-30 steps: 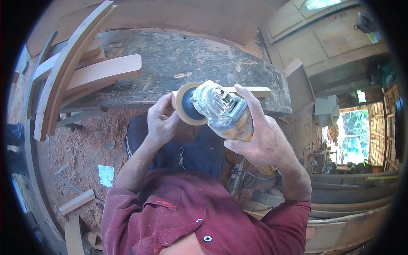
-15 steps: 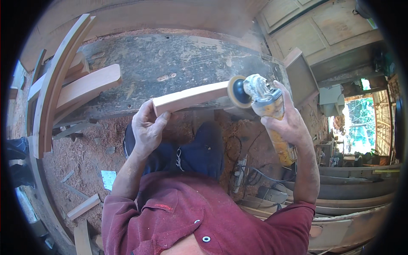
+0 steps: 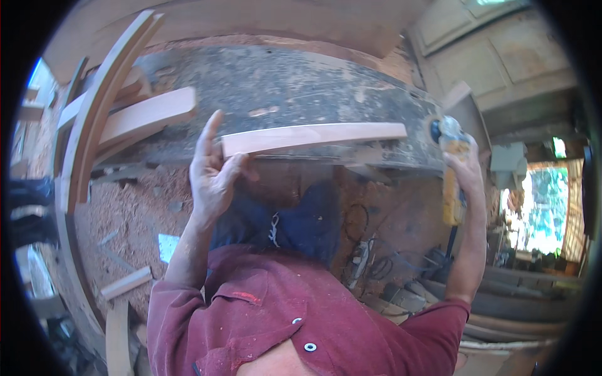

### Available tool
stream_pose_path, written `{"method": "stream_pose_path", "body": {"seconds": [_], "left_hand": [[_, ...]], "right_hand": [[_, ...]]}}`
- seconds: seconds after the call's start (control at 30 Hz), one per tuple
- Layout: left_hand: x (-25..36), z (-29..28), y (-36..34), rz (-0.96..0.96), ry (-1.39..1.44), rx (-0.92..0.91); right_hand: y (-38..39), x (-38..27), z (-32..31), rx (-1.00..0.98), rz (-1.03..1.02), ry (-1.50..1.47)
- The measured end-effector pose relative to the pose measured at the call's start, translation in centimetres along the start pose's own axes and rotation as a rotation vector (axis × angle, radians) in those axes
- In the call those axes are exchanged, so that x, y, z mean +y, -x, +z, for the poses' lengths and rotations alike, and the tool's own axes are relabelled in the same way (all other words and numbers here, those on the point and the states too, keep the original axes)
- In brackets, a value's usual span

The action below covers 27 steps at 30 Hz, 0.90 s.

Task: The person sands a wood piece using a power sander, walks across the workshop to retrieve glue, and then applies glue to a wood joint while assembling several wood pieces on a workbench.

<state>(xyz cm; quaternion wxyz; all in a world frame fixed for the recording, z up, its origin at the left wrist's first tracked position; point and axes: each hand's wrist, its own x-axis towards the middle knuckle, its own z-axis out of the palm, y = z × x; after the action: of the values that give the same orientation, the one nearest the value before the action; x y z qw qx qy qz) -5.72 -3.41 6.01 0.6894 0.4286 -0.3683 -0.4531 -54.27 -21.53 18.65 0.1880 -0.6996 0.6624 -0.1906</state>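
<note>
My left hand (image 3: 212, 172) is at the left end of a pale, slightly curved wooden piece (image 3: 313, 135), index finger stretched up past it and thumb touching it. The piece lies along the near edge of the worn workbench (image 3: 301, 75). My right hand (image 3: 464, 166) grips a dusty yellow angle grinder (image 3: 454, 203) upright at the bench's right end, its round pad disc (image 3: 436, 130) apart from the piece's right end.
Several cut wooden pieces (image 3: 147, 116) are stacked on the bench's left. A wooden panel (image 3: 508, 56) stands at the upper right, long boards (image 3: 501, 304) lie lower right, and cables (image 3: 382, 266) and sawdust cover the floor around my legs (image 3: 276, 219).
The grinder has moved rightward, off the wooden piece, which now lies more level along the bench. My left hand has loosened from its pinch, with the index finger now raised.
</note>
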Motion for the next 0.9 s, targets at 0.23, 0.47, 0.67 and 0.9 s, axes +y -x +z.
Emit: {"method": "stream_pose_path", "body": {"seconds": [0.23,0.47,0.67,0.9], "left_hand": [[-0.3,-0.5,0.5,-0.092,0.123,-0.046],[-2.8,-1.1,1.1,0.04,-0.118,-0.055],[-1.8,-0.9,1.2,0.238,-0.47,-0.028],[-3.0,-1.3,1.3,0.188,-0.286,0.023]], "right_hand": [[7.0,-7.5,0.8,0.019,-0.071,-0.163],[13.9,-19.6,7.0,-0.353,-0.19,-0.577],[15.3,-24.7,9.3,-0.515,-0.384,-0.275],[14.7,-25.5,9.2,-0.557,-0.374,-0.053]]}}
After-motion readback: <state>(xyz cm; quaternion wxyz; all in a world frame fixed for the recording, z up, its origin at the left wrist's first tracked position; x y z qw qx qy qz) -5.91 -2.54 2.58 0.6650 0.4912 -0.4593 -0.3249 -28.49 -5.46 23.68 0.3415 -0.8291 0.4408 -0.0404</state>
